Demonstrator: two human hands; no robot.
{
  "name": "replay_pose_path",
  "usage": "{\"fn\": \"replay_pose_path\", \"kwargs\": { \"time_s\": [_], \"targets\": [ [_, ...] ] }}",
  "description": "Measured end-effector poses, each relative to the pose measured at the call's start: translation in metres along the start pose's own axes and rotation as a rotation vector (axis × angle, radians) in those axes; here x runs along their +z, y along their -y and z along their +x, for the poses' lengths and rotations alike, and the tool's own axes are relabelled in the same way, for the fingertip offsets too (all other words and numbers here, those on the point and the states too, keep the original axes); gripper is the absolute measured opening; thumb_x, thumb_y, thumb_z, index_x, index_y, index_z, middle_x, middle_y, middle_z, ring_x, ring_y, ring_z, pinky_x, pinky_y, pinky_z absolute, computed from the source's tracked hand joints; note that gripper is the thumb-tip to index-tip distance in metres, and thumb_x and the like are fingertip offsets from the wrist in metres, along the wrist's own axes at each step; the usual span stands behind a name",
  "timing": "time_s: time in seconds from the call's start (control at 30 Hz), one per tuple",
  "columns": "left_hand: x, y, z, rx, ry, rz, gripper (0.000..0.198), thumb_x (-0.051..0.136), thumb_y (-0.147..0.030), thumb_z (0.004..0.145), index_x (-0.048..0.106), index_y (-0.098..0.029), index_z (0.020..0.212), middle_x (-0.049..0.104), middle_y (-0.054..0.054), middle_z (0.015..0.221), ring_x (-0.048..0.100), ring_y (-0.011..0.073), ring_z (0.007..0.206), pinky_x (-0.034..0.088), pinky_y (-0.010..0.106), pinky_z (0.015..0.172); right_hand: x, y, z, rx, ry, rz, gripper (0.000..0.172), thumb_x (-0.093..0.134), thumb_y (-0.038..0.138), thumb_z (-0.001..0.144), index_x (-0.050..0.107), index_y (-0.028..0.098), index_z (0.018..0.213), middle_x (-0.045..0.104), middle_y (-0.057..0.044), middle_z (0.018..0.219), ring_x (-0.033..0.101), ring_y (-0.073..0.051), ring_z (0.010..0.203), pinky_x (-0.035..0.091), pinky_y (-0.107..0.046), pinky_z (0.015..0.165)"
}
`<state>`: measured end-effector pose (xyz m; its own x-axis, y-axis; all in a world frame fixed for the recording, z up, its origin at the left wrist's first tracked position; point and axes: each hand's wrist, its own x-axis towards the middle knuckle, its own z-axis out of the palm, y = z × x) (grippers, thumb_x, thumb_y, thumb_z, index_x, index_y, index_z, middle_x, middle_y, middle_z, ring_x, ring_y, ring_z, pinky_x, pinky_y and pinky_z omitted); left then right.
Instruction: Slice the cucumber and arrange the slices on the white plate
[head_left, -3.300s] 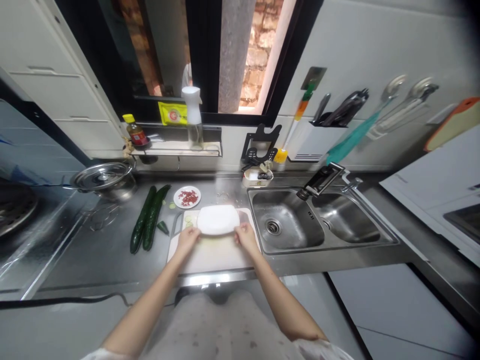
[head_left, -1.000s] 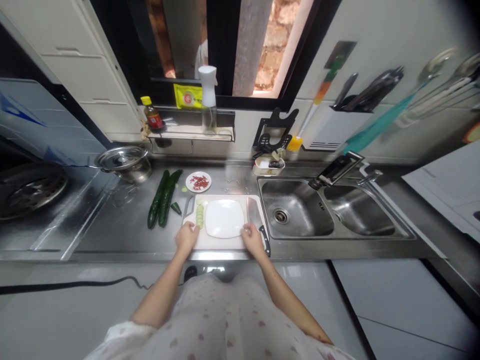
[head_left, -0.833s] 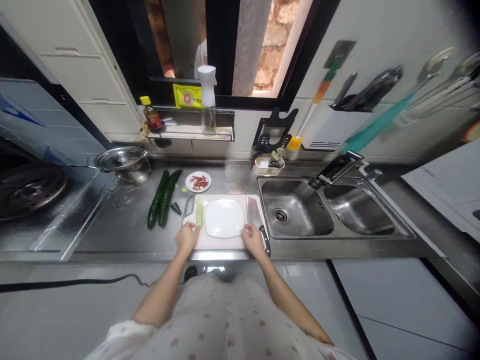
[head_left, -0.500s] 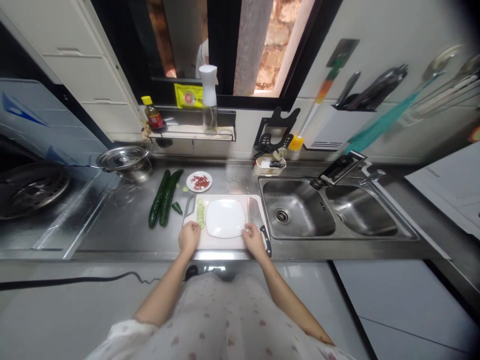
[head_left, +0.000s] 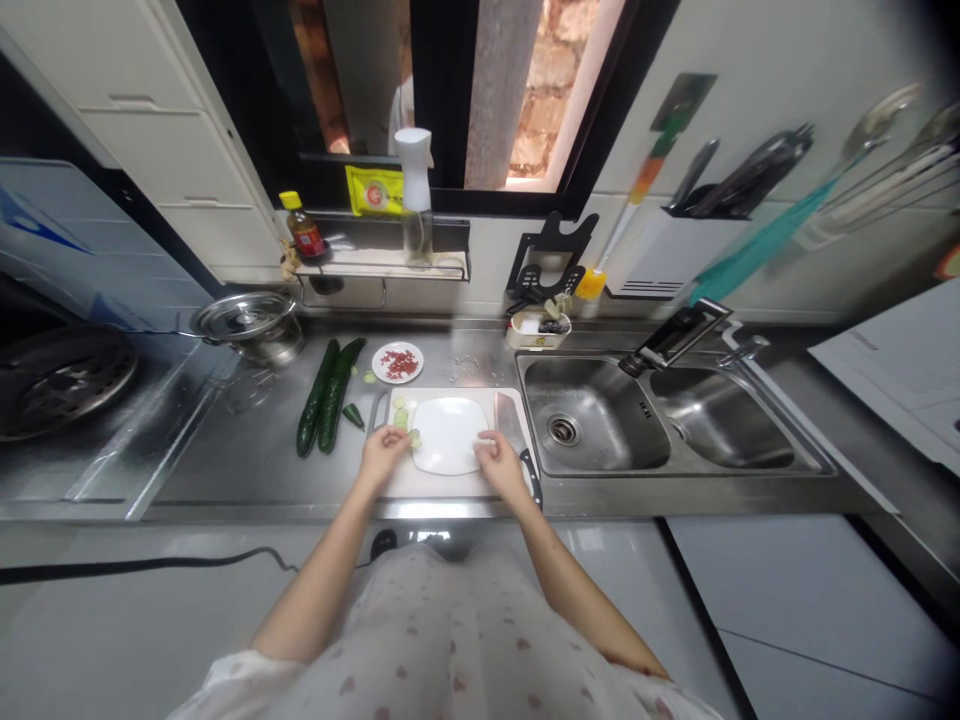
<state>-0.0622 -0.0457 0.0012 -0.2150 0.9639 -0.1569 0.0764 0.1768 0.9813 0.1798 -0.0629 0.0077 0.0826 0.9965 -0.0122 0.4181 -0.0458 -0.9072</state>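
My left hand (head_left: 382, 457) pinches a cucumber slice (head_left: 415, 438) at the left rim of a white plate (head_left: 450, 436). The plate lies on a cutting board (head_left: 435, 490). More cucumber slices (head_left: 401, 412) stand in a row on the board, just beyond my left fingers. My right hand (head_left: 500, 466) is over the plate's right edge, fingers apart with nothing visible in them. Beside it on the board lies a knife with a black handle (head_left: 531, 476). Two whole cucumbers (head_left: 318, 398) and a cut cucumber end (head_left: 353, 416) rest on the counter to the left.
A small plate of chopped red pieces (head_left: 417, 373) stands behind the board. To the right is a double sink (head_left: 600, 405) with a faucet (head_left: 675, 340). A steel pot (head_left: 271, 340) sits at the left back. Bottles stand on a wall shelf (head_left: 375, 268).
My left hand has picked up a cucumber slice from the near end of the row and moved it right to the plate. My right hand has shifted slightly left over the plate's edge.
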Motion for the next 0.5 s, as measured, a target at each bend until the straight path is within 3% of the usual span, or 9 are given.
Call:
{"fn": "replay_pose_path", "kwargs": {
  "time_s": [0.27, 0.5],
  "targets": [
    [0.013, -0.060, -0.010, 0.104, 0.193, -0.059, 0.027, 0.076, -0.036, 0.063, 0.065, -0.015, 0.077, 0.066, 0.002, 0.073, 0.060, 0.0134, 0.068, 0.046, 0.024, 0.066, 0.002, 0.065, 0.024, -0.360, 0.114, -0.020, 0.022, 0.058, 0.030, 0.081, 0.066, 0.021, 0.099, 0.064, -0.004, 0.094, 0.058, -0.017, 0.087, 0.046, -0.031, 0.080],
    [0.018, -0.077, -0.007, 0.205, 0.238, -0.005, 0.022, 0.073, -0.033, 0.067, 0.065, -0.015, 0.076, 0.066, 0.003, 0.073, 0.060, 0.0133, 0.067, 0.046, 0.024, 0.066, 0.009, 0.086, 0.032, -0.468, 0.170, -0.080, 0.012, 0.059, 0.027, 0.084, 0.067, 0.021, 0.090, 0.066, -0.004, 0.091, 0.057, -0.018, 0.093, 0.042, -0.033, 0.087]
  ]
}}
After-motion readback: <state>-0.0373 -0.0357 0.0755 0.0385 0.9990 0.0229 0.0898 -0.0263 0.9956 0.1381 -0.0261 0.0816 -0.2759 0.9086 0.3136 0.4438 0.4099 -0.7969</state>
